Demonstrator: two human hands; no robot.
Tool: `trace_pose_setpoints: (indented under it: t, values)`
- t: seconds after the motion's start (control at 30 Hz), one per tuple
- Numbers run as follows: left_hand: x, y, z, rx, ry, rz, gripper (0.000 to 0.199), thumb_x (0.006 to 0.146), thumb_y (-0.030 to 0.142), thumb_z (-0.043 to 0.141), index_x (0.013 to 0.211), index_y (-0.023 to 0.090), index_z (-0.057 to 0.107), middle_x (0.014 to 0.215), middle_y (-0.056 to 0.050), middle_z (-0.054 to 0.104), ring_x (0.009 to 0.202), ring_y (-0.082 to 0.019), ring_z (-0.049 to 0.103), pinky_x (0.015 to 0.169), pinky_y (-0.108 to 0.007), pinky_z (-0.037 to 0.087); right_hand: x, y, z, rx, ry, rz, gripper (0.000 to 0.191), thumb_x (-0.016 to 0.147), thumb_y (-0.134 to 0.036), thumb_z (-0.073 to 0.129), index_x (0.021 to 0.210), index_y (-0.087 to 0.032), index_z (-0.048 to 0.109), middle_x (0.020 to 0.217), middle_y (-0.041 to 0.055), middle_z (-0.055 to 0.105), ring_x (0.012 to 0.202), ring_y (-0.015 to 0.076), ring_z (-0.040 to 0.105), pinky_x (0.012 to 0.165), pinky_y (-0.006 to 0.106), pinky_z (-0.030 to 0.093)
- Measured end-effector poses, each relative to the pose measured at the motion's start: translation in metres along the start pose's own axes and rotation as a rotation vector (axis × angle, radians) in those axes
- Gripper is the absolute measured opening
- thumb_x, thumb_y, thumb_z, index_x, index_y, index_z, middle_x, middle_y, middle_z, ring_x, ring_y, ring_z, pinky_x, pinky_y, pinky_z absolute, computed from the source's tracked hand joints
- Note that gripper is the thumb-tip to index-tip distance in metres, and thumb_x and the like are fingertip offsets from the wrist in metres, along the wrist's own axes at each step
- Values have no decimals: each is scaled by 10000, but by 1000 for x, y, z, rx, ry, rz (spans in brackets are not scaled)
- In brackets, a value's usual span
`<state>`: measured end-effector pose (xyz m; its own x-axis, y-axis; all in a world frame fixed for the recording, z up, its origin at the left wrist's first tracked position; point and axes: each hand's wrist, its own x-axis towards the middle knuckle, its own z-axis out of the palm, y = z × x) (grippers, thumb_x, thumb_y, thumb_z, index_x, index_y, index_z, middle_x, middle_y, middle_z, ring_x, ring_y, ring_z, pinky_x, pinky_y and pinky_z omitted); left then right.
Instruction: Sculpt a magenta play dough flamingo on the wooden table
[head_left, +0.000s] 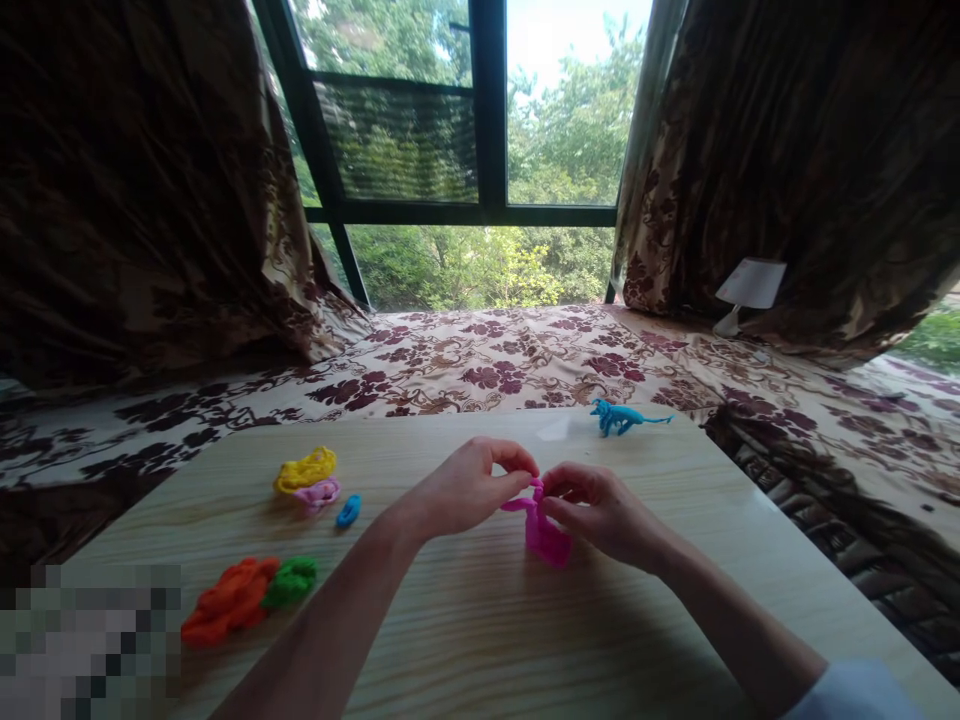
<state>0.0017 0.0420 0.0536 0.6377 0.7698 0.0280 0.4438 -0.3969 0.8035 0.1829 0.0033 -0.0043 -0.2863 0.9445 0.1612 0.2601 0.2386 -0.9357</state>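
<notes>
I pinch the top of a pink clay shape point(546, 541) with my left hand point(466, 487) and right hand point(604, 510), over the wooden table's point(450, 630) middle, long-tailed blue animal point(619, 418) at the table's far right, yellow clay point(306, 468), orange clay point(234, 598) on the table's left.

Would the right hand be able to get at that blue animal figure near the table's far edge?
Probably yes: the blue animal figure sits just beyond the right hand, with nothing standing between them, though that hand is busy at the pink piece.
</notes>
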Motion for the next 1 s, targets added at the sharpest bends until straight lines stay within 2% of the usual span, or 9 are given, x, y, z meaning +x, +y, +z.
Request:
trace_pose_setpoints:
  t: [0.2,0.33,0.63,0.9,1.0]
  values:
    - [-1,4,-3,44,-16,2,268,734,268,450,867,199,672,868,8,677,840,-148,583,770,-221,411,0,1,0,15,1,0,171,780,-283,557,864,-152,627,769,27,642,687,130,566,598,222,445]
    - [-2,6,-4,22,-72,-46,276,737,300,460,877,190,672,846,5,680,798,-145,585,714,-215,416,-2,-1,0,31,-16,-15,170,784,-276,554,876,-153,627,768,21,637,693,126,564,598,212,441]
    - [-1,4,-6,-5,-73,-56,265,707,339,517,854,179,668,827,0,673,788,-148,579,698,-217,413,0,1,1,31,6,-43,196,788,-291,542,895,-157,637,775,22,646,694,131,569,599,216,442]
    - [0,2,1,69,-13,-50,223,689,324,518,780,177,658,749,14,657,699,-135,561,621,-210,402,1,4,3,13,18,-69,176,793,-268,535,875,-156,643,754,12,636,686,126,567,593,211,433]
    - [0,3,2,86,15,-33,212,692,309,505,767,181,657,746,16,658,701,-136,564,641,-214,408,0,0,2,-3,0,-87,175,795,-245,527,896,-161,643,775,14,632,707,127,570,617,218,446]
